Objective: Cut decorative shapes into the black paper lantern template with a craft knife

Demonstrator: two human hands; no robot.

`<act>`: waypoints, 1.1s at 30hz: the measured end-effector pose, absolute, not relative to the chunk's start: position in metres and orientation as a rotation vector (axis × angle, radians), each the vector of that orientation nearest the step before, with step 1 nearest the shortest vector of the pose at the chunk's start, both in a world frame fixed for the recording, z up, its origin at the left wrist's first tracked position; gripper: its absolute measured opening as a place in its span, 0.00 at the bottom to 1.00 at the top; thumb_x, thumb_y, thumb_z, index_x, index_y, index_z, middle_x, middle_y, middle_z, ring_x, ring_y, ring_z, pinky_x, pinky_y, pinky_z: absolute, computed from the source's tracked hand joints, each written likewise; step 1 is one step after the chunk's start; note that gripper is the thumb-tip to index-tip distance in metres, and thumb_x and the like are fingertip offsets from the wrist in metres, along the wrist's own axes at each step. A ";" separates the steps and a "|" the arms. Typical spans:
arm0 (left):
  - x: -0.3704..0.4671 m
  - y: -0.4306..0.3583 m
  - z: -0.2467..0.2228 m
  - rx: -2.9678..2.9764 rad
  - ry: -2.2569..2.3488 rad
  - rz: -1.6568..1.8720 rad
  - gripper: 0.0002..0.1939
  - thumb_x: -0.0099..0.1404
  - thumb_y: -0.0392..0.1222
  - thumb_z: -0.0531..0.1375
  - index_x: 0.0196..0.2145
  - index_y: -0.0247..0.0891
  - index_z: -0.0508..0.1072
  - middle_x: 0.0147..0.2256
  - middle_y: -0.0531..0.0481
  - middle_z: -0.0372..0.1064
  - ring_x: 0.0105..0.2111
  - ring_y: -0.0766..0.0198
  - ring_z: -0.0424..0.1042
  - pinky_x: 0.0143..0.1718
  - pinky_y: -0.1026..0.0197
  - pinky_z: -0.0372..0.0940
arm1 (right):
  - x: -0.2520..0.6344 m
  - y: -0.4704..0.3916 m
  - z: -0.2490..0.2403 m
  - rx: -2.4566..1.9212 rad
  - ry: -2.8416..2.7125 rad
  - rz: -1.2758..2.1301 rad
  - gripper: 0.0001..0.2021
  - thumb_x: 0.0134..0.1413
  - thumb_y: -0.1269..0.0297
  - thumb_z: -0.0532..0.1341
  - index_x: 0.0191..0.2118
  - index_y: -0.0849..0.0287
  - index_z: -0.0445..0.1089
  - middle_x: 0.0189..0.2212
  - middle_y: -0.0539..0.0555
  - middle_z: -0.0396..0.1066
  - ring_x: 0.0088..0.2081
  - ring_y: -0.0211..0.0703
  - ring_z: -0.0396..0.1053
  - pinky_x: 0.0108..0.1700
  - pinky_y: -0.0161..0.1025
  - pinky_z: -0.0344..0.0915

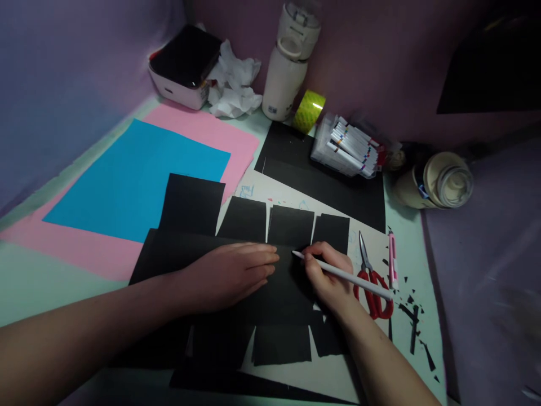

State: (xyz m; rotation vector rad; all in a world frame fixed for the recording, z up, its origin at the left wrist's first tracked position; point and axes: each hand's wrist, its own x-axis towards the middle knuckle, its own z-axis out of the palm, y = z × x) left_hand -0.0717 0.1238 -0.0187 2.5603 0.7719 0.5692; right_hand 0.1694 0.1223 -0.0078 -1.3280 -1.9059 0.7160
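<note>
A large sheet of black paper (pixel 287 287) with flaps cut along its far and near edges lies in front of me. My left hand (pixel 240 273) rests flat on it, fingers together and stretched to the right, holding nothing. In my right hand (pixel 329 270) is a slim white pencil (pixel 355 276), pinched near its tip. The tip meets or hovers just over the paper, close to the fold below the far flaps; I cannot tell which. Red-handled scissors (pixel 372 293) lie with blades apart, just right of my right hand and partly behind the pencil.
Blue paper (pixel 139 180) on pink paper (pixel 228 132) lies left. Behind are a white box (pixel 177 84), crumpled tissue (pixel 234 84), a bottle (pixel 285 79), yellow tape (pixel 309 111), and a marker case (pixel 346 146). A pink cutter (pixel 393 262) and black scraps (pixel 414 327) lie right.
</note>
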 end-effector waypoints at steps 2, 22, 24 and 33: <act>-0.072 0.124 -0.020 2.555 0.776 0.558 0.13 0.73 0.38 0.52 0.50 0.36 0.72 0.55 0.46 0.71 0.58 0.57 0.67 0.57 0.53 0.65 | 0.170 0.123 -0.008 -1.329 -1.907 0.724 0.06 0.56 0.72 0.57 0.29 0.58 0.68 0.22 0.46 0.67 0.23 0.33 0.65 0.27 0.32 0.61; -0.074 0.124 -0.021 2.531 0.799 0.517 0.14 0.73 0.39 0.51 0.51 0.38 0.72 0.56 0.46 0.70 0.58 0.57 0.67 0.58 0.52 0.65 | 0.171 0.121 -0.012 -1.342 -1.885 0.694 0.06 0.56 0.71 0.58 0.29 0.58 0.69 0.22 0.47 0.69 0.23 0.34 0.66 0.28 0.32 0.61; -0.074 0.123 -0.020 2.533 0.794 0.517 0.14 0.73 0.40 0.51 0.51 0.37 0.72 0.56 0.47 0.70 0.58 0.57 0.67 0.58 0.53 0.65 | 0.171 0.121 -0.012 -1.342 -1.897 0.692 0.06 0.56 0.71 0.58 0.29 0.58 0.69 0.22 0.47 0.69 0.24 0.34 0.66 0.28 0.32 0.61; -0.074 0.122 -0.021 2.535 0.804 0.533 0.14 0.73 0.40 0.52 0.51 0.38 0.72 0.56 0.48 0.70 0.58 0.58 0.66 0.59 0.54 0.63 | 0.170 0.121 -0.011 -1.331 -1.910 0.699 0.06 0.56 0.72 0.58 0.29 0.58 0.69 0.23 0.47 0.69 0.25 0.34 0.66 0.30 0.32 0.62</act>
